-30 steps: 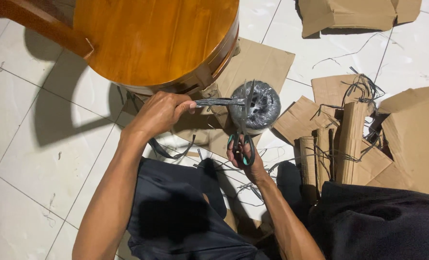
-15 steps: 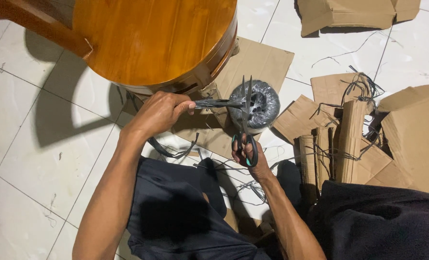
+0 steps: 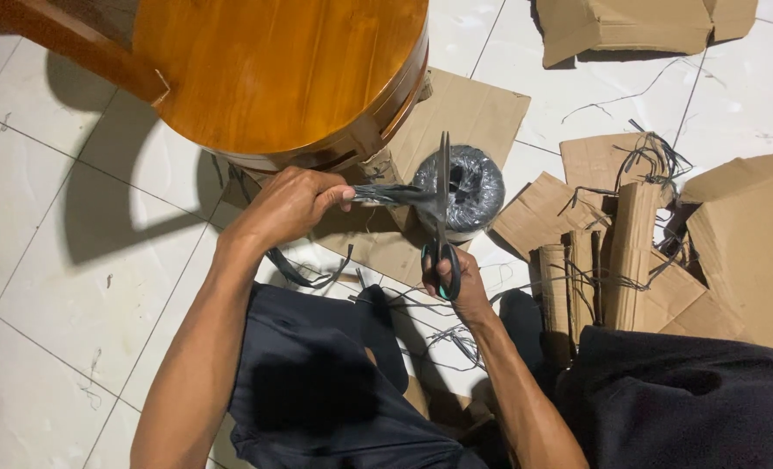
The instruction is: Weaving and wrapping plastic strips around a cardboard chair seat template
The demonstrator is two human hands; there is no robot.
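Note:
My left hand pinches a dark plastic strap and holds it taut; the strap runs right to a grey-black roll of strapping standing on the floor. My right hand grips green-handled scissors with the blades pointing up, shut across the strap between my left hand and the roll. Both hands work just below the rim of a round wooden table top.
Flat cardboard lies under the roll. Rolled and folded cardboard pieces tied with dark strap are piled to the right, more cardboard at the top. Cut strap scraps lie on the white tiles by my dark-trousered knees.
The scissors have moved from below the roll up to the taut strap, and the blades now stand vertical across it. My left hand has held the strap in place.

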